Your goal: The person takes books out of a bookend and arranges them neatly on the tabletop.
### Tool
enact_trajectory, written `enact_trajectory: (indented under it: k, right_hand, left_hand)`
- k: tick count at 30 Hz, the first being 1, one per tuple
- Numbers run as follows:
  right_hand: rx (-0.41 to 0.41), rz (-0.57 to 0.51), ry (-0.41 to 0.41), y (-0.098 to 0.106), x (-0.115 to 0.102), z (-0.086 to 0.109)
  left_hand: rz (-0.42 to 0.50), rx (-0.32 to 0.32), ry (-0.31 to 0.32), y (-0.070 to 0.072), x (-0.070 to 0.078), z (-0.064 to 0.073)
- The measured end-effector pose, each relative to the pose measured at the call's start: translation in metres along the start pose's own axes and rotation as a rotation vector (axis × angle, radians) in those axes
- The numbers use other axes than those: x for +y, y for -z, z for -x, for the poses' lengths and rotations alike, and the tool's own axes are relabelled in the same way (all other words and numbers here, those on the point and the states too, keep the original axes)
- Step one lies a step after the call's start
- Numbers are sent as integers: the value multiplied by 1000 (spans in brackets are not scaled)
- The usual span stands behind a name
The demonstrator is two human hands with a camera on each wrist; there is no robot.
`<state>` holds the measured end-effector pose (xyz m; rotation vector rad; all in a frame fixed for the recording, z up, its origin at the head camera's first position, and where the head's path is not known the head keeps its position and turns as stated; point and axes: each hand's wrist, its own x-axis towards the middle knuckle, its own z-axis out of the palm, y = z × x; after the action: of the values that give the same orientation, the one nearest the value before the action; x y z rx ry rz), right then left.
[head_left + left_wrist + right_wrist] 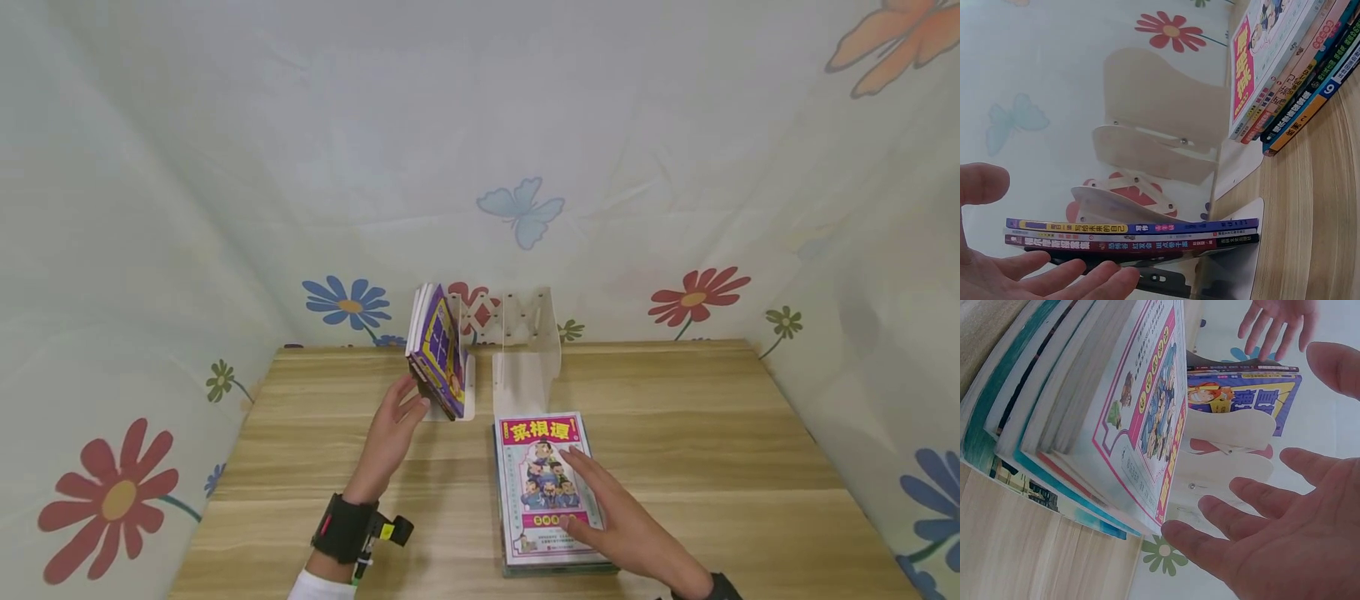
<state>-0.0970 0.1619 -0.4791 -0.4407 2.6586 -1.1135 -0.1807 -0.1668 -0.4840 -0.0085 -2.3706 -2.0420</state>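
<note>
A few thin books [438,350] with purple and dark spines stand tilted in the left section of a white expandable bookend [525,375]. My left hand [393,421] is at their near lower edge, and in the left wrist view its fingers [1107,284] extend loosely beside the spines. A stack of books [1079,381] lies flat in front of the bookend, topped by a white-and-pink comic-style book [551,500]. Over the right side of this stack hovers my right hand [622,517], fingers spread and holding nothing.
The bookend's lattice middle [480,315] links its two upright plates near the back edge of the wooden table [675,433]. Behind and on both sides hangs a pale curtain [420,167] printed with flowers and butterflies.
</note>
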Motion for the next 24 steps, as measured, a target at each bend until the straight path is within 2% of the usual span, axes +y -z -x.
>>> enact_trajectory:
  k: [6,11,19,24]
  right_hand:
    - [16,9,3,-2,3,1]
    - [18,-1,-5,-2,4,2]
    - [8,-20,-8,-2,4,3]
    - [8,-30,-5,-2,4,3]
  left_hand:
    - [32,-5,8,-3,2,-7]
    - [22,-6,39,-5,4,-10]
    - [26,-9,42,-8,3,-13]
    - [17,-3,68,-11,2,-17]
